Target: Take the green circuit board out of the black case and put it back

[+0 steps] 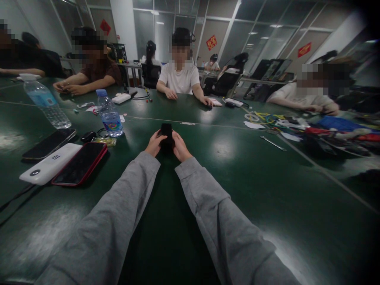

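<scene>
There are two gray-sleeved hands (182, 147), two bottles (110, 114), one wrench (273, 143), three red decorations (211, 42).

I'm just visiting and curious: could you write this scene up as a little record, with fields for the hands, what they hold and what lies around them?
Hands: left hand and right hand, one on each side of a small black object
Held object: too dark to tell exactly what it is
Surface: green table
To the left: blue-capped bottle, white-capped bottle, red-edged phone, white device, black phone
To the right: wrench, tangled cables
Across: person in a white shirt, seated
</scene>
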The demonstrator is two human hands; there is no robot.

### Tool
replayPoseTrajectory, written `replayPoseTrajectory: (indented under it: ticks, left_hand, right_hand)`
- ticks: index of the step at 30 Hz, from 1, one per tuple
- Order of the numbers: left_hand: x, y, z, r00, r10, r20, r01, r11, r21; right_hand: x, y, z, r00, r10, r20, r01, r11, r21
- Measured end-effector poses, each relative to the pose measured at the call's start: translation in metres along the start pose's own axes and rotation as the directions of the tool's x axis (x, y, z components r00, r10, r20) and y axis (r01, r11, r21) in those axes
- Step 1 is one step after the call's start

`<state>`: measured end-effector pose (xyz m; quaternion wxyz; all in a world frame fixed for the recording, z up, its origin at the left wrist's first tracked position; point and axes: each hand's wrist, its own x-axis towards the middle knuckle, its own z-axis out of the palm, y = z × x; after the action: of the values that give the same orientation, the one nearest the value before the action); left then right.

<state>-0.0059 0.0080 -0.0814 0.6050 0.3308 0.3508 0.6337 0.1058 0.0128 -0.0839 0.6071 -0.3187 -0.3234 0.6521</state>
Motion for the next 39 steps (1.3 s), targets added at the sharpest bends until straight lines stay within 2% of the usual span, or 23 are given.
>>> replayPoseTrajectory:
  ticks: [3,7,10,13,15,17,22,26,29,33,39]
  left_hand:
    - [0.005,-0.01,-0.002,0.996,0.087,0.035,-0.091,0.985,0.144]
    - [0.005,-0.02,-0.003,0.965,0.199,0.171,-0.248,0.907,0.342]
    - [-0.002,-0.02,0.0,0.931,0.219,0.29,-0.341,0.804,0.487]
    - [-0.008,-0.017,0.002,0.923,0.213,0.321,-0.371,0.717,0.59]
    - [-0.009,-0.015,0.002,0.929,0.21,0.304,-0.36,0.705,0.611]
    - [-0.009,-0.015,0.002,0.941,0.201,0.273,-0.328,0.739,0.588]
    - [-0.006,-0.018,0.001,0.969,0.221,0.111,-0.247,0.884,0.396]
    - [-0.004,-0.017,0.002,0.98,0.197,-0.012,-0.187,0.948,0.259]
    - [-0.008,-0.014,0.005,0.979,0.201,-0.021,-0.191,0.953,0.236]
    - [-0.022,-0.003,0.012,0.963,0.269,0.004,-0.26,0.926,0.273]
    - [-0.034,0.008,0.018,0.935,0.347,-0.067,-0.321,0.913,0.253]
  right_hand:
    - [0.0,0.002,-0.001,1.0,-0.013,-0.004,0.013,0.999,0.037]
    - [0.0,-0.006,-0.006,0.99,0.121,-0.068,-0.109,0.982,0.157]
    - [-0.002,-0.015,-0.01,0.962,0.248,-0.11,-0.212,0.94,0.267]
    - [-0.003,-0.02,-0.012,0.95,0.284,-0.126,-0.231,0.917,0.324]
    - [-0.004,-0.02,-0.012,0.951,0.289,-0.113,-0.239,0.914,0.328]
    - [-0.003,-0.019,-0.011,0.952,0.292,-0.097,-0.249,0.916,0.313]
    - [-0.004,-0.015,-0.011,0.977,0.202,-0.072,-0.179,0.954,0.242]
    - [-0.005,-0.015,-0.011,0.988,0.152,-0.015,-0.147,0.976,0.163]
    - [-0.005,-0.015,-0.012,0.984,0.177,-0.034,-0.171,0.976,0.138]
    - [-0.003,-0.015,-0.013,0.979,0.199,-0.04,-0.192,0.972,0.136]
    - [0.0,-0.011,-0.017,0.981,0.192,-0.016,-0.186,0.965,0.185]
